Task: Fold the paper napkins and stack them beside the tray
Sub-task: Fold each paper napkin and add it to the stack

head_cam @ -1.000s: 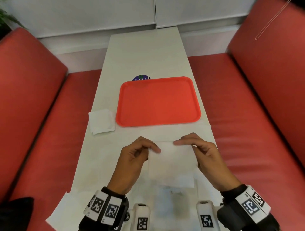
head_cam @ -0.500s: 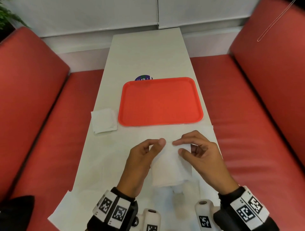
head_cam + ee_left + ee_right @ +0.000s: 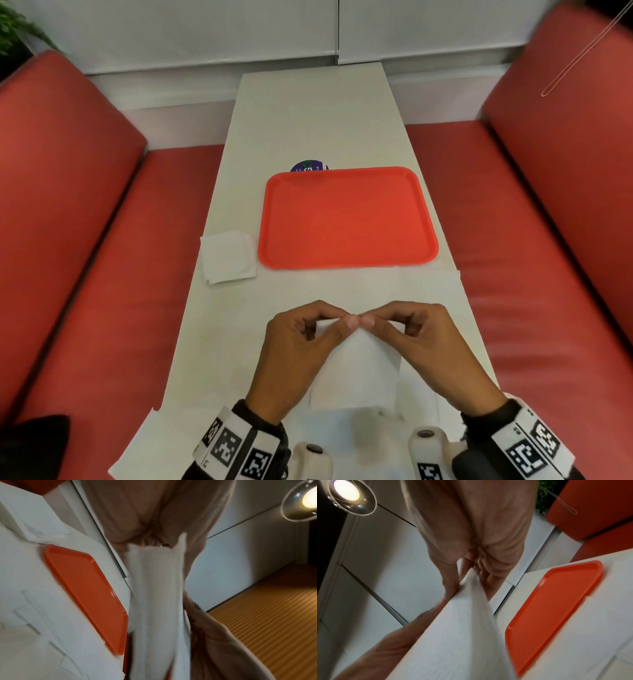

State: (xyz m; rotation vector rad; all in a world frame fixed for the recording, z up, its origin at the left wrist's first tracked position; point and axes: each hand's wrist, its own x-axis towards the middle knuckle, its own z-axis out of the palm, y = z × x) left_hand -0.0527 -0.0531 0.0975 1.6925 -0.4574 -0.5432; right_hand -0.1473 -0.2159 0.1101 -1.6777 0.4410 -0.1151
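At the near edge of the table point(image 3: 308, 113), black-and-white coded wristbands point(image 3: 236, 448) show no readable words and are cut off by the frame. Above the near middle, the left hand point(image 3: 294, 356) and right hand point(image 3: 431, 353) each pinch the top edge of a white napkin point(image 3: 359, 373) between thumb and forefinger, thumbs touching; it hangs partly folded, its lower edge blurred. More flat napkins point(image 3: 144, 448) lie at the near left corner. A folded stack point(image 3: 227, 257) sits at the left edge, just beside the red tray point(image 3: 346, 219). A dark round label point(image 3: 308, 167) peeks from behind the tray's far rim, its print illegible.
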